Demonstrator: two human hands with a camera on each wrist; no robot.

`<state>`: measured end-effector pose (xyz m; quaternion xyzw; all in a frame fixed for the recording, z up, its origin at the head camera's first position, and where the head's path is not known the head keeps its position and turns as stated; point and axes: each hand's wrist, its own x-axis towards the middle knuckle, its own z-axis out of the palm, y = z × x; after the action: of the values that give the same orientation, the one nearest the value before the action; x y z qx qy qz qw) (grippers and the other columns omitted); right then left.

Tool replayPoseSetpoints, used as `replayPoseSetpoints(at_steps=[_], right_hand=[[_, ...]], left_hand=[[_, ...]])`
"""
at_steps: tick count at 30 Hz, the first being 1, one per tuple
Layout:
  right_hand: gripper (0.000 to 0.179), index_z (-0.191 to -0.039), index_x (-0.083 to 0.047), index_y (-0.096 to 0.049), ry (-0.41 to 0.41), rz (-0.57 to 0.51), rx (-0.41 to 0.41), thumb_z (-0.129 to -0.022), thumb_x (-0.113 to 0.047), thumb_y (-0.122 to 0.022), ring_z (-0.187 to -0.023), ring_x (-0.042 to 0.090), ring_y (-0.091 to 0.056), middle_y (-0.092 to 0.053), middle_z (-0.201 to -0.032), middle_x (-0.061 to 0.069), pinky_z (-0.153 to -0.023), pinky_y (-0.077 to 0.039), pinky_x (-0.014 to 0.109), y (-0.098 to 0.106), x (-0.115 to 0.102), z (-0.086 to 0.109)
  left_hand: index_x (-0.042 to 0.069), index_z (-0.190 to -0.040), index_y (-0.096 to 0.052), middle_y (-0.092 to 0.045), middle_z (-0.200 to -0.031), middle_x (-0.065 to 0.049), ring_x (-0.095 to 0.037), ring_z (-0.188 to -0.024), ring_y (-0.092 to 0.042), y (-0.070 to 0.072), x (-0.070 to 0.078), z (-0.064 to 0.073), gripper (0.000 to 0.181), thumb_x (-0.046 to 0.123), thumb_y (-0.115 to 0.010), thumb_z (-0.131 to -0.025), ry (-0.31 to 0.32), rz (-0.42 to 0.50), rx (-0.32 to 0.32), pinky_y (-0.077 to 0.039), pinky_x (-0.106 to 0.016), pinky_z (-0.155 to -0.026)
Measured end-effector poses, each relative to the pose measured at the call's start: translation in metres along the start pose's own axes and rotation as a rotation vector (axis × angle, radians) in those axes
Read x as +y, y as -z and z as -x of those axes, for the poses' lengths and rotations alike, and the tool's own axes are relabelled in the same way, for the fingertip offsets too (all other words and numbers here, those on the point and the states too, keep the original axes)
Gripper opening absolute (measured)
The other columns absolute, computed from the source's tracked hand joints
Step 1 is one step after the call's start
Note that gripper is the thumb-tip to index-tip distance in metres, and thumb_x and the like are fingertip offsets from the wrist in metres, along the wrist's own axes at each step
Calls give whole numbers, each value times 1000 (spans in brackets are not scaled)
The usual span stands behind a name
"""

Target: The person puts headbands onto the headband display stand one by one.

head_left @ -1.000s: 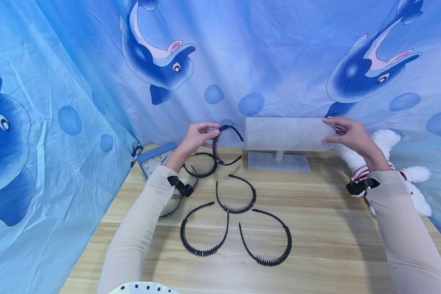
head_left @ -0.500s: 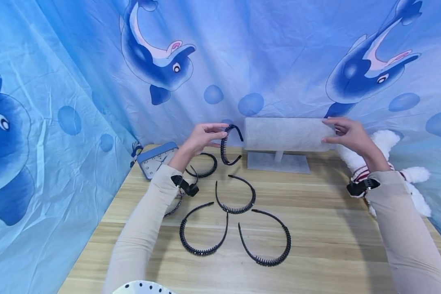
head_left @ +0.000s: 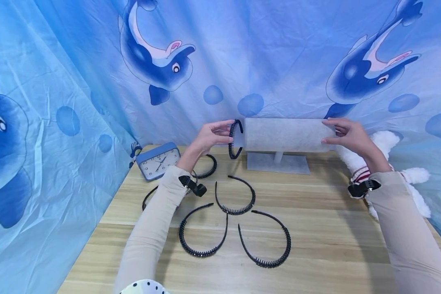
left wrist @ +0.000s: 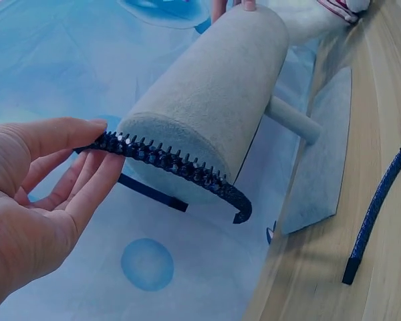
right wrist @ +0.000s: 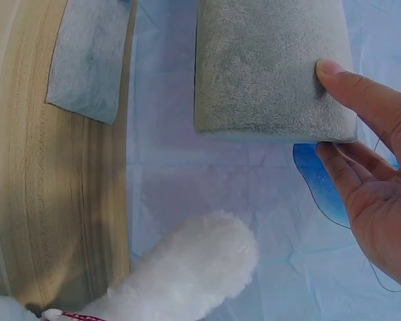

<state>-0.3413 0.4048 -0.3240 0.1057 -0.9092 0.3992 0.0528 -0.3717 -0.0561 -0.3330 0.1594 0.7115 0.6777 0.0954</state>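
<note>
My left hand (head_left: 208, 141) pinches a black toothed headband (head_left: 231, 149) between thumb and fingers, just off the left end of a grey fabric-covered roll (head_left: 284, 134). In the left wrist view the headband (left wrist: 177, 162) crosses in front of the roll's round end face, its tips pointing toward the roll; whether it touches the roll I cannot tell. The roll sits on a display stand with a flat grey base (head_left: 275, 162). At the opposite end, my right hand (head_left: 349, 136) grips the roll, the thumb on its near surface and the fingers at the end and behind.
Several more black headbands lie on the wooden table (head_left: 323, 253), including a middle one (head_left: 237, 211), a front-left one (head_left: 200, 254) and a front-right one (head_left: 288, 245). A blue clock (head_left: 158, 163) stands back left. A white plush toy (head_left: 417, 196) sits right, and a dolphin-print curtain (head_left: 279, 61) hangs behind.
My left hand has moved right with the headband, bringing it from left of the roll up to the roll's end and turning it more edge-on. The right hand stays in place.
</note>
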Motion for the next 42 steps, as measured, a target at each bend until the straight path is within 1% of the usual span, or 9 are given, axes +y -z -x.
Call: replayPoseSetpoints(at_steps=[4,7,14,23,27,31,35,38,42], right_hand=[[67,-147,-4,-53,8,5,4,-87,-10,-81,-144,44,-41,-43,-157,22,-103,-41,3,-1,0,0],[68,-148,-5,-53,11,11,3,-87,-13,-82,-145,43,-40,-42,-158,22,-104,-40,3,-1,-2,1],[68,-148,-9,-53,9,22,6,-88,-20,-82,-144,43,-40,-41,-159,21,-101,-39,-1,-1,-2,3],[67,-148,-9,-53,26,24,6,-88,-19,-82,-145,42,-40,-42,-158,21,-102,-38,0,-1,-1,2],[67,-148,-9,-54,29,23,7,-88,-19,-82,-144,41,-41,-42,-158,21,-102,-39,0,-1,-1,2],[67,-147,-9,-54,31,31,8,-87,-20,-82,-143,41,-42,-43,-157,21,-101,-39,-1,-2,-1,2],[69,-148,-9,-54,18,34,-1,-87,-21,-83,-143,43,-42,-42,-158,21,-100,-39,-1,-1,-1,1],[69,-148,-9,-53,12,33,-7,-87,-21,-83,-144,44,-41,-41,-159,21,-100,-39,-1,0,-2,2],[69,-148,-9,-53,15,29,-4,-87,-20,-82,-144,43,-40,-40,-159,21,-100,-39,-1,1,-3,3]], left_hand=[[13,-144,-58,-60,-133,-12,-28,-124,-59,-2,-1,-4,70,-11,-77,-81,-23,-31,5,-59,-29,-97],[14,-145,-57,-59,-135,-14,-31,-127,-59,-5,-2,-7,72,-12,-77,-80,-35,-43,3,-58,-32,-100],[14,-144,-59,-61,-133,-15,-28,-123,-63,-10,-5,-14,72,-11,-78,-80,-72,-66,-4,-59,-33,-98],[15,-143,-60,-63,-132,-13,-26,-121,-63,-20,1,-20,70,-8,-80,-80,-79,-63,-7,-59,-32,-98],[13,-144,-58,-62,-131,-14,-27,-121,-63,-26,3,-24,70,-9,-79,-81,-89,-57,0,-58,-32,-100],[9,-144,-58,-62,-130,-16,-29,-121,-63,-32,2,-27,68,-11,-77,-81,-98,-60,16,-58,-31,-100],[8,-143,-58,-62,-131,-17,-29,-121,-63,-37,0,-29,67,-9,-78,-82,-109,-94,36,-58,-31,-99],[8,-143,-58,-61,-133,-17,-29,-121,-63,-38,-1,-29,67,-8,-78,-82,-120,-124,40,-58,-31,-99],[8,-143,-58,-62,-132,-17,-28,-118,-64,-37,-1,-30,65,-5,-80,-83,-166,-190,30,-58,-29,-98]])
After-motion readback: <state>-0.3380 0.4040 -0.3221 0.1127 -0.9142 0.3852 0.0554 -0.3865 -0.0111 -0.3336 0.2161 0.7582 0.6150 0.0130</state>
